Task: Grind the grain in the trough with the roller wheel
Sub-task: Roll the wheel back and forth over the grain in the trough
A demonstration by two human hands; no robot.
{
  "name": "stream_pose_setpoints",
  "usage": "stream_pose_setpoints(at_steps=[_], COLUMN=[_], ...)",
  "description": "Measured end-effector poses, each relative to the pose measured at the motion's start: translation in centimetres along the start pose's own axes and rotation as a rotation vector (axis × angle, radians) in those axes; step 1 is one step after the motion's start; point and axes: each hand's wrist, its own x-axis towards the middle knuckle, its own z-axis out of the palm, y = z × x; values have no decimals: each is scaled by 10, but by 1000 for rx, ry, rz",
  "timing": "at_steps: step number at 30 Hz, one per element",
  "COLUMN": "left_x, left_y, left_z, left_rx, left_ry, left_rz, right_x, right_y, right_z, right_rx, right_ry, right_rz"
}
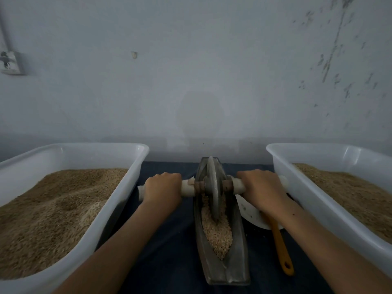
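— Between two white tubs, what's set?
— Metal trough, roller wheel standing in its grain.
— Grip?
— My left hand and right hand curl tight round the axle's white handles.

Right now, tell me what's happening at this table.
A person is grinding grain in a narrow metal trough. The left hand and right hand each grip one end of the axle of the roller wheel, which stands in the grain. White tubs of grain sit on either side.
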Motion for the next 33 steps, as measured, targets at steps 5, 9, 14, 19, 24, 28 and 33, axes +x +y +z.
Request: stream_pose_setpoints(at_steps=[5,9,14,19,24,28,33], left_x=[-2,-3,-3,-2,-3,-5,-7], left_y=[0,-1,1,3,4,3,6], left_z=[-4,-11,-12,-6,-7,-14,-20], left_rx=[32,64,73,59,62,100,150], left_ry=[-94,-173,-158,-45,-48,-132,-141], left_rz=[12,54,39,-11,-3,26,51], right_x=[1,2,2,2,0,2,2], right_y=[3,7,7,3,5,9,13], right_z=[-10,-22,-15,-3,-3,-12,-12], right_rx=[12,68,71,29,55,101,212], right_ry=[-214,-456,-398,-132,-151,-379,-528], right_rz=[-24,-15,-3,12,-8,-24,36])
